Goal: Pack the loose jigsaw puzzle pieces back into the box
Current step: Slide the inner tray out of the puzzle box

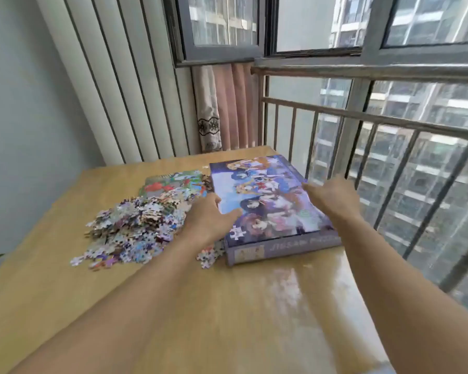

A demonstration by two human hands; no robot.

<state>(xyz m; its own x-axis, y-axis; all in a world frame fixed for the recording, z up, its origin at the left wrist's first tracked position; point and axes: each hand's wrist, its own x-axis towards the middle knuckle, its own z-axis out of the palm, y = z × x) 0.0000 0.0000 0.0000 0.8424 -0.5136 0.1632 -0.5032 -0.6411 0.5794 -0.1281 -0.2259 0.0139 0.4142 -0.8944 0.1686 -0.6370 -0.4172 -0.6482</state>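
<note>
A purple jigsaw box with a cartoon picture on its lid lies closed on the wooden table, near the railing. A heap of loose puzzle pieces spreads out to its left, and a few more pieces lie at its front left corner. My left hand grips the lid's left edge, thumb on top. My right hand grips the lid's right edge. The image is blurred, so finger detail is unclear.
A second picture with red and green colours lies flat behind the heap. A metal railing and windows run along the right side. Curtains hang at the far corner.
</note>
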